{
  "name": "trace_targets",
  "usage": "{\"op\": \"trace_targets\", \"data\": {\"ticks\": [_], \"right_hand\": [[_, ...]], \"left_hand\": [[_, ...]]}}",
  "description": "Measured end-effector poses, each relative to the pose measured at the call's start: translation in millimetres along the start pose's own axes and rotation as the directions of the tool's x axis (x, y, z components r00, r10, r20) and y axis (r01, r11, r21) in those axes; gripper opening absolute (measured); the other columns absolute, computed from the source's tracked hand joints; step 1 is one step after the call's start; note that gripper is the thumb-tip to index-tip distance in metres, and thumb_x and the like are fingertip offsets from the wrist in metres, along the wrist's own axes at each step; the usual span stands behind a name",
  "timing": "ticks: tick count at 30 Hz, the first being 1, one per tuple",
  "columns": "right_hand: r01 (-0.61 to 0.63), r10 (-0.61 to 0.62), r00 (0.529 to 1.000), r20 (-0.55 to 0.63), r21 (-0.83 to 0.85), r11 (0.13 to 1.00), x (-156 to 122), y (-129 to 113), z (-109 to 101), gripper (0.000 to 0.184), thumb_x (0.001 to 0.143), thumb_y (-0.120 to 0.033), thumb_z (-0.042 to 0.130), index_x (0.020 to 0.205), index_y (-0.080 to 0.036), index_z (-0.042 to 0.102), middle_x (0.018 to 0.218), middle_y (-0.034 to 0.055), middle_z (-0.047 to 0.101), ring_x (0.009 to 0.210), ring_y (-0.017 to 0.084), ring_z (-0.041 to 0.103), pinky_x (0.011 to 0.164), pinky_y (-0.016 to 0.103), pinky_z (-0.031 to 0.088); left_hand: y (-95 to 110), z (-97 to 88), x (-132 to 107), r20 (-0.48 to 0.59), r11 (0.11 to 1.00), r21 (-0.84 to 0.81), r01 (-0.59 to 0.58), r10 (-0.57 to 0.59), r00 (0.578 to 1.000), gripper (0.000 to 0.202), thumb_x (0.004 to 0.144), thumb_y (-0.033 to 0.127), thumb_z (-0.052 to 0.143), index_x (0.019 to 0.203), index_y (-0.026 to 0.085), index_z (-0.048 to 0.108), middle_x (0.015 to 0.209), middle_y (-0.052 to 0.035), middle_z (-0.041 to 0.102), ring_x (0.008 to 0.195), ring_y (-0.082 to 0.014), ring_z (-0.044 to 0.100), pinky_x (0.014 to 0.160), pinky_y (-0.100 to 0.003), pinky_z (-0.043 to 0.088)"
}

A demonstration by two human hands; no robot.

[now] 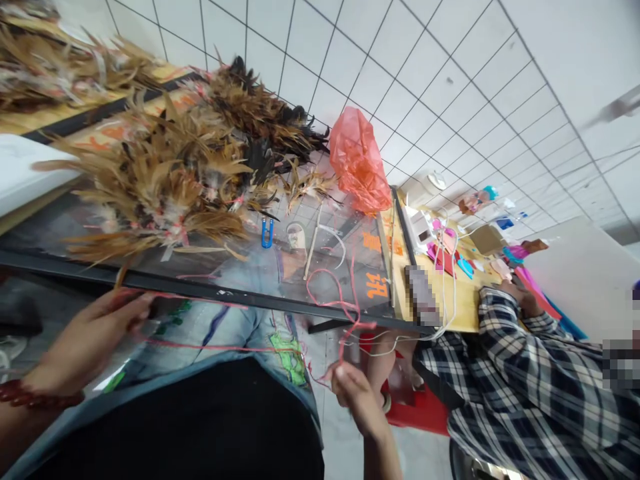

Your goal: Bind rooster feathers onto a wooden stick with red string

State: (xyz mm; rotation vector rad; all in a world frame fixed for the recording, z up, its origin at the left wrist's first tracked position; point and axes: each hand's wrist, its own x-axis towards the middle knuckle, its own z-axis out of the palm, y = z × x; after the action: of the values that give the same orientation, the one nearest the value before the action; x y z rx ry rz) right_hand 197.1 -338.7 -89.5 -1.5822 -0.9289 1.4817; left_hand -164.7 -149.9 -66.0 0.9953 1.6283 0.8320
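Low at the left, in front of the table edge, my left hand (103, 333) is closed in a pinch on red string (210, 347). A brown feather (121, 272) sticks up from its fingers; how much of it is held is hidden. My right hand (356, 395) pinches the same kind of string over my lap, and a strand runs between both hands. Beyond the right hand, a loose tangle of string lies up over the table edge. Bunches of brown feathers (165, 193) tied with pink string lie on the table, with small blue thread snips (267, 233) beside them.
A red plastic bag (357, 160) stands against the tiled wall. The dark table edge (280, 305) crosses in front of me. To the right, a person in a plaid shirt (525, 373) sits by a wooden table (465, 313) with a phone (421, 295), cables and coloured pieces.
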Motion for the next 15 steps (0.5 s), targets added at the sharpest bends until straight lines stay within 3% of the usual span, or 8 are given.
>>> {"op": "trace_targets", "data": {"ticks": [1, 3, 4, 6, 7, 9, 12, 15], "right_hand": [[-0.037, 0.033, 0.999, -0.021, -0.268, 0.963, 2, 2, 3, 0.037, 0.093, -0.050, 0.052, 0.075, -0.018, 0.059, 0.058, -0.0044, 0.036, 0.054, 0.010, 0.029, 0.055, 0.025, 0.024], [-0.073, 0.045, 0.997, -0.059, -0.646, 0.760, 6, 0, 14, 0.029, 0.093, -0.035, 0.052, 0.071, -0.018, 0.056, 0.062, -0.0014, 0.043, 0.061, 0.013, 0.038, 0.061, 0.027, 0.024], [-0.069, 0.037, 0.997, -0.060, -0.732, 0.678, 8, -3, 21, 0.026, 0.093, -0.030, 0.050, 0.070, -0.018, 0.054, 0.063, -0.0009, 0.045, 0.062, 0.014, 0.040, 0.061, 0.028, 0.024], [-0.028, 0.001, 0.999, -0.036, -0.766, 0.643, 11, -16, 36, 0.024, 0.095, -0.027, 0.045, 0.074, -0.019, 0.052, 0.064, -0.0013, 0.046, 0.062, 0.013, 0.041, 0.061, 0.028, 0.023], [0.010, -0.036, 0.999, -0.019, -0.747, 0.665, 12, -24, 44, 0.025, 0.097, -0.029, 0.043, 0.075, -0.020, 0.051, 0.064, -0.0018, 0.046, 0.061, 0.013, 0.041, 0.060, 0.027, 0.023], [0.094, -0.126, 0.992, 0.006, -0.698, 0.710, 14, -39, 59, 0.027, 0.099, -0.032, 0.039, 0.076, -0.020, 0.049, 0.064, -0.0026, 0.045, 0.060, 0.012, 0.040, 0.059, 0.026, 0.024], [0.202, -0.210, 0.975, 0.069, -0.663, 0.720, 14, -55, 74, 0.026, 0.099, -0.032, 0.040, 0.078, -0.020, 0.048, 0.066, -0.0029, 0.046, 0.060, 0.011, 0.040, 0.059, 0.025, 0.026], [0.253, -0.234, 0.965, 0.117, -0.647, 0.719, 14, -60, 81, 0.021, 0.097, -0.028, 0.042, 0.080, -0.020, 0.050, 0.068, -0.0030, 0.048, 0.061, 0.011, 0.041, 0.060, 0.025, 0.027]], "left_hand": [[-5, -2.6, 2, 0.073, 0.978, 0.168, -0.120, 0.109, 0.991, 0.038, 0.070, 0.043, 0.065, 0.094, 0.014, 0.064, 0.095, -0.0087, 0.068, 0.086, -0.0214, 0.062, 0.077, -0.032, 0.054], [-13, -2.7, -3, 0.215, 0.789, 0.495, -0.365, 0.295, 0.931, 0.053, 0.070, 0.048, 0.062, 0.106, 0.009, 0.064, 0.112, -0.0189, 0.065, 0.115, -0.0368, 0.057, 0.101, -0.051, 0.044], [-15, 0.0, -11, 0.223, 0.663, 0.616, -0.425, 0.371, 0.901, 0.058, 0.070, 0.049, 0.060, 0.109, 0.005, 0.064, 0.119, -0.0246, 0.061, 0.123, -0.0441, 0.050, 0.105, -0.059, 0.037], [-16, 10.5, -31, 0.267, 0.511, 0.679, -0.527, 0.496, 0.826, 0.057, 0.077, 0.046, 0.050, 0.115, 0.005, 0.066, 0.133, -0.0266, 0.055, 0.136, -0.0463, 0.038, 0.112, -0.062, 0.027], [-14, 17.8, -43, 0.342, 0.515, 0.612, -0.600, 0.512, 0.788, 0.053, 0.080, 0.045, 0.048, 0.114, 0.011, 0.069, 0.135, -0.0215, 0.058, 0.136, -0.0416, 0.040, 0.114, -0.057, 0.028], [-9, 35.7, -62, 0.538, 0.640, 0.429, -0.637, 0.386, 0.750, 0.044, 0.084, 0.050, 0.050, 0.112, 0.026, 0.074, 0.130, -0.0086, 0.065, 0.126, -0.0320, 0.054, 0.113, -0.047, 0.035], [1, 66.7, -74, 0.733, 0.885, 0.230, -0.404, 0.116, 0.671, 0.044, 0.082, 0.055, 0.058, 0.115, 0.029, 0.073, 0.124, -0.0059, 0.070, 0.117, -0.0282, 0.061, 0.108, -0.043, 0.043], [9, 93.3, -68, 0.778, 0.990, -0.024, -0.142, 0.108, 0.618, 0.043, 0.078, 0.048, 0.069, 0.114, 0.025, 0.071, 0.121, -0.0065, 0.070, 0.115, -0.0261, 0.061, 0.103, -0.039, 0.046]]}}
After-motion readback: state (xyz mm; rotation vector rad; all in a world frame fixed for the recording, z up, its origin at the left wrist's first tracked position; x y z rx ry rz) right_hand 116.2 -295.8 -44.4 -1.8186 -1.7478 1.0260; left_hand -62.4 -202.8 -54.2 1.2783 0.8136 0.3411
